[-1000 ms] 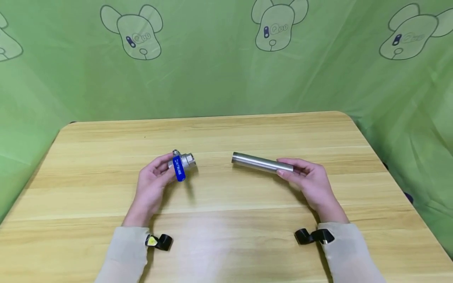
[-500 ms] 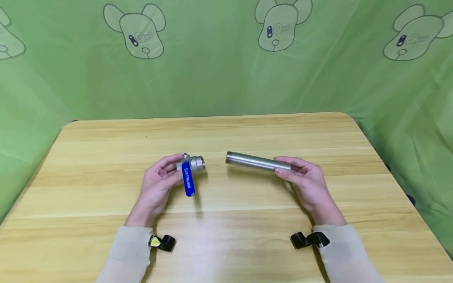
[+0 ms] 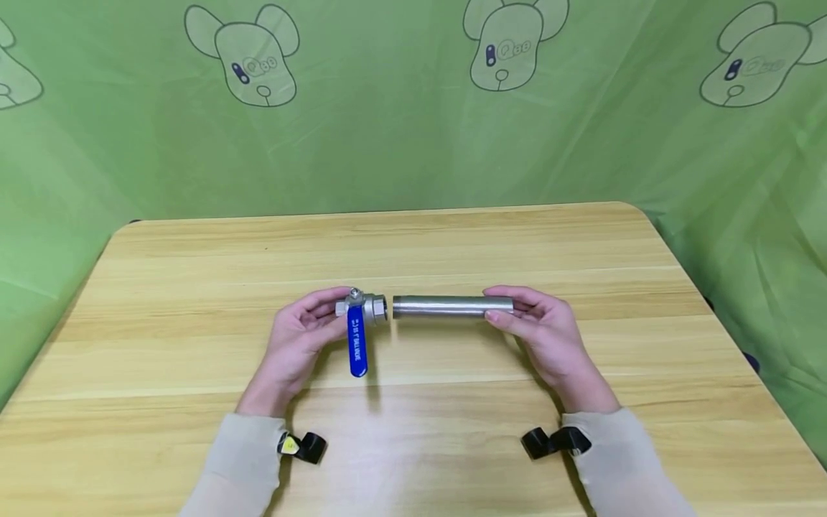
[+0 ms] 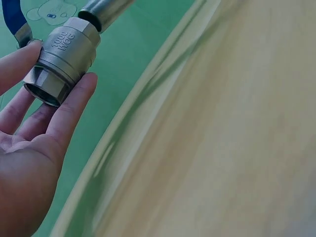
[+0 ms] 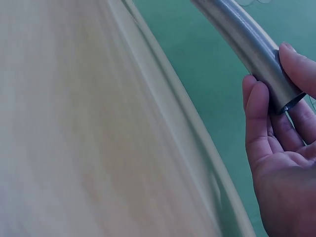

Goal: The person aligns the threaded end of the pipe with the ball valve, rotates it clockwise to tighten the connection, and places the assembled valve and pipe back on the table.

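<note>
My left hand point(image 3: 300, 341) grips a steel ball valve point(image 3: 371, 309) between thumb and fingers. The valve's blue lever point(image 3: 357, 341) points down toward me, and "1000 WOG" is cast on the valve body point(image 4: 69, 47) in the left wrist view. My right hand point(image 3: 545, 334) pinches the right end of a steel pipe point(image 3: 446, 306). Level and in line with the valve's open mouth, the pipe's threaded left end stands a small gap away. In the right wrist view the hollow near end of the pipe point(image 5: 276, 79) shows between thumb and fingers. Both things are held above the table.
A wood-grain table point(image 3: 413, 445) lies beneath both hands. Behind it hangs a green curtain point(image 3: 388, 143) printed with cartoon heads. Black wrist straps with small cameras point(image 3: 313, 447) stick out inward from both sleeves.
My hands have come toward each other, narrowing the gap between valve and pipe. The pipe has turned from slanted to level, and the valve has rotated so its lever points more toward me.
</note>
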Demonstrator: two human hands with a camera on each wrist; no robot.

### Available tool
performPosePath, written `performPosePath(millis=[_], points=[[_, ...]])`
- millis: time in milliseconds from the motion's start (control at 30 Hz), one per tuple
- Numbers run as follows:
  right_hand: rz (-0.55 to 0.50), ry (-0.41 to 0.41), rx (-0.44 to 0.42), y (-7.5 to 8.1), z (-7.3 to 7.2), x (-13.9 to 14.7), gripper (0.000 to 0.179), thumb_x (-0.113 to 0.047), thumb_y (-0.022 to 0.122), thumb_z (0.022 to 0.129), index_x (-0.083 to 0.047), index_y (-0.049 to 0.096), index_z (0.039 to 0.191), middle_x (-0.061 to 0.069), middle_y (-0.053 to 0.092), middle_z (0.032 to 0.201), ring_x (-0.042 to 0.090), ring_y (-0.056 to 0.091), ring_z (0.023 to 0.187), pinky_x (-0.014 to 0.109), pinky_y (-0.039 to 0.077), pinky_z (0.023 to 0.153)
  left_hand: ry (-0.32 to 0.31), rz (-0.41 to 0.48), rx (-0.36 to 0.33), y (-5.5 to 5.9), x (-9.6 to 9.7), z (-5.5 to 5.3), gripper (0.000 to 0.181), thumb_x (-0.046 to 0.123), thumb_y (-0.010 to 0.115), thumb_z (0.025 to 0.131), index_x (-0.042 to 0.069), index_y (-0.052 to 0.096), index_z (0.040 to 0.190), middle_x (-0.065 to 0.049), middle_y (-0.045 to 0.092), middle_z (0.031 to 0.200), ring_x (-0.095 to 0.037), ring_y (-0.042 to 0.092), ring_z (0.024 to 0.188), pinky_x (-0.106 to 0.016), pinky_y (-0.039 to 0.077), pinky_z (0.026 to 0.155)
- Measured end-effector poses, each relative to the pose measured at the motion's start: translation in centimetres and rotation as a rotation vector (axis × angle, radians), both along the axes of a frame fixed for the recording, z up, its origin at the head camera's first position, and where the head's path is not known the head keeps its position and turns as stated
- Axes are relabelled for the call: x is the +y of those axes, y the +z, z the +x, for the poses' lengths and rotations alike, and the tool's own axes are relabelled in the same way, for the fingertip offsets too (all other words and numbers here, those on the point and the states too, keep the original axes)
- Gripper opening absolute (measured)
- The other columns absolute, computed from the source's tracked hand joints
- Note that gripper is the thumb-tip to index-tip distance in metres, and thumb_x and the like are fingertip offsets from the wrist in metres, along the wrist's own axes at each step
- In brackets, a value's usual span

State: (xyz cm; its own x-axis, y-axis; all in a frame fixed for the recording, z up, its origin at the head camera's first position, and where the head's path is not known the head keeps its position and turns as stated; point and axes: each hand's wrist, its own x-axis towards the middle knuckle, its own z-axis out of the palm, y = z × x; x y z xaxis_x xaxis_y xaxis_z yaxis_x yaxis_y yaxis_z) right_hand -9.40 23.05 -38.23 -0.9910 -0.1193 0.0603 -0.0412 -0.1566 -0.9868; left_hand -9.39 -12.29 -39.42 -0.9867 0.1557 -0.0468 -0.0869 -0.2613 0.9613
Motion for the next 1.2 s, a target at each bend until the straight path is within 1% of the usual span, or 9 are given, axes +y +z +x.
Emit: performPosePath(millis=[167,367,600,700,767,900,967,1133,1200], points=[[0.020,0.018,0.013,-0.16,0.08,-0.37,0.035,0.015,0.074,0.090,-0.009,0.081,0.116,-0.001,0.082,0.105,0.008,0.076,0.095,0.019,0.067,0.086,-0.014,-0.032,0.026,0.04,0.52,0.11,0.044,-0.013,0.072,0.090,0.009,0.072,0.128,0.008,0.081,0.118,-0.012,0.074,0.116,-0.025,0.059,0.111],[0.010,0.031,0.014,-0.31,0.10,-0.34,0.036,0.016,0.073,0.091,-0.009,0.081,0.116,-0.001,0.081,0.105,0.007,0.075,0.095,0.018,0.066,0.084,-0.013,-0.039,0.012,-0.12,0.51,0.16,0.047,-0.012,0.073,0.089,0.004,0.068,0.134,0.008,0.081,0.120,-0.013,0.074,0.117,-0.026,0.060,0.110],[0.015,0.032,0.011,-0.32,0.00,-0.44,0.035,0.014,0.074,0.091,-0.009,0.081,0.116,-0.001,0.082,0.105,0.008,0.076,0.096,0.019,0.066,0.086,-0.009,-0.006,0.002,-0.27,0.45,0.18,0.045,-0.014,0.072,0.090,0.013,0.074,0.126,0.004,0.080,0.120,-0.015,0.076,0.114,-0.029,0.064,0.104],[0.013,0.032,0.006,-0.33,-0.06,-0.47,0.035,0.014,0.074,0.092,-0.010,0.080,0.117,-0.001,0.081,0.105,0.008,0.075,0.095,0.019,0.066,0.086,-0.015,0.011,-0.008,-0.28,0.45,0.18,0.045,-0.014,0.071,0.090,0.015,0.075,0.125,0.004,0.080,0.119,-0.014,0.078,0.111,-0.030,0.065,0.102],[0.007,0.033,0.001,-0.34,-0.08,-0.48,0.035,0.013,0.073,0.092,-0.010,0.080,0.116,-0.001,0.081,0.104,0.009,0.075,0.095,0.020,0.066,0.087,-0.021,0.019,-0.017,-0.27,0.47,0.18,0.045,-0.014,0.071,0.091,0.012,0.073,0.128,0.003,0.081,0.119,-0.014,0.078,0.110,-0.030,0.065,0.101],[-0.004,0.036,-0.013,-0.33,-0.08,-0.49,0.034,0.012,0.073,0.093,-0.012,0.080,0.116,-0.001,0.081,0.104,0.009,0.075,0.095,0.020,0.066,0.089,-0.026,0.026,-0.053,-0.25,0.56,0.17,0.052,-0.014,0.070,0.092,0.002,0.064,0.141,0.004,0.081,0.118,-0.013,0.078,0.108,-0.028,0.065,0.100],[-0.009,0.036,-0.020,-0.32,-0.08,-0.52,0.034,0.012,0.072,0.094,-0.012,0.080,0.116,-0.001,0.081,0.104,0.009,0.076,0.096,0.020,0.066,0.090,-0.021,0.034,-0.071,-0.23,0.63,0.19,0.052,-0.014,0.069,0.093,0.000,0.061,0.143,0.004,0.081,0.118,-0.012,0.078,0.107,-0.027,0.066,0.099],[-0.019,0.027,-0.036,-0.37,-0.05,-0.61,0.033,0.011,0.072,0.095,-0.014,0.080,0.115,-0.001,0.081,0.105,0.008,0.076,0.097,0.021,0.066,0.092,-0.006,0.058,-0.100,-0.27,0.83,0.24,0.046,-0.014,0.069,0.093,0.010,0.070,0.132,0.002,0.080,0.117,-0.014,0.078,0.106,-0.028,0.066,0.098],[-0.020,0.020,-0.044,-0.41,-0.04,-0.62,0.031,0.008,0.074,0.095,-0.014,0.080,0.115,-0.002,0.081,0.105,0.009,0.076,0.097,0.020,0.066,0.091,-0.008,0.054,-0.106,-0.27,0.89,0.25,0.045,-0.013,0.070,0.092,0.011,0.071,0.131,0.002,0.081,0.117,-0.014,0.077,0.106,-0.028,0.066,0.100]])
